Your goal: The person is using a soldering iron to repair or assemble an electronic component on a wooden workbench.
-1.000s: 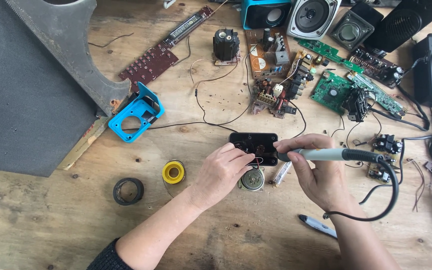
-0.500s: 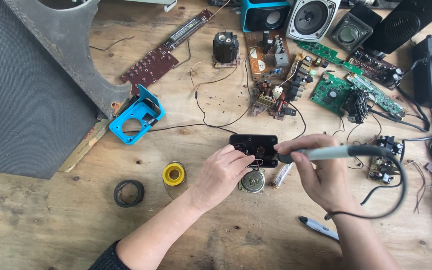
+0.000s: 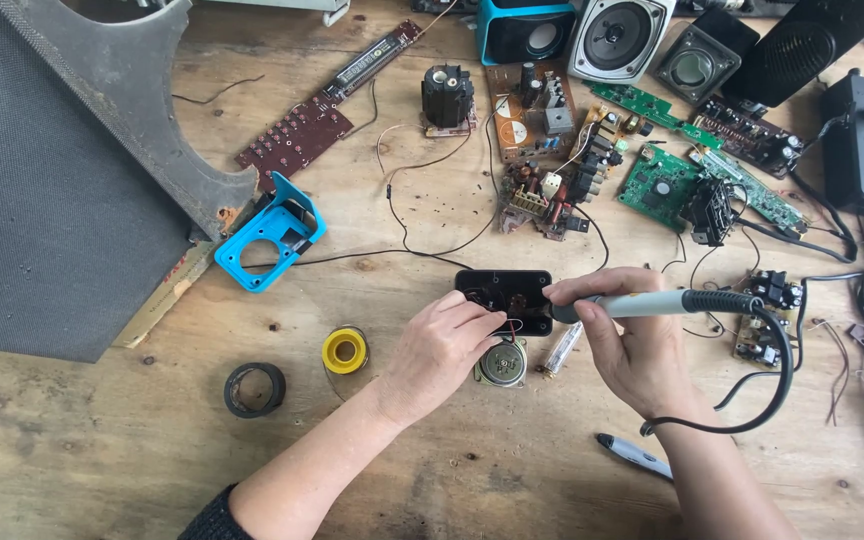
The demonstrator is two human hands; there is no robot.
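grey-handled soldering iron (image 3: 652, 303) lies almost level in the right hand (image 3: 632, 345), its long axis running across the bench (image 3: 432, 470), tip pointing left onto a black rectangular plate (image 3: 505, 296) near the bench's middle; its black cord (image 3: 767, 390) loops back toward the right edge. the right hand is wrapped shut on the handle. the left hand (image 3: 447, 345) is pinched narrow, fingertips on the plate's near edge, seemingly on a thin wire. a small round speaker (image 3: 502, 363) sits just beside the plate, between both hands. a yellow solder spool (image 3: 344, 350) and a black tape roll (image 3: 254, 389) lie left of the left hand. a blue plastic frame (image 3: 270, 235) lies toward the left; circuit boards (image 3: 672, 185) crowd the far right corner.
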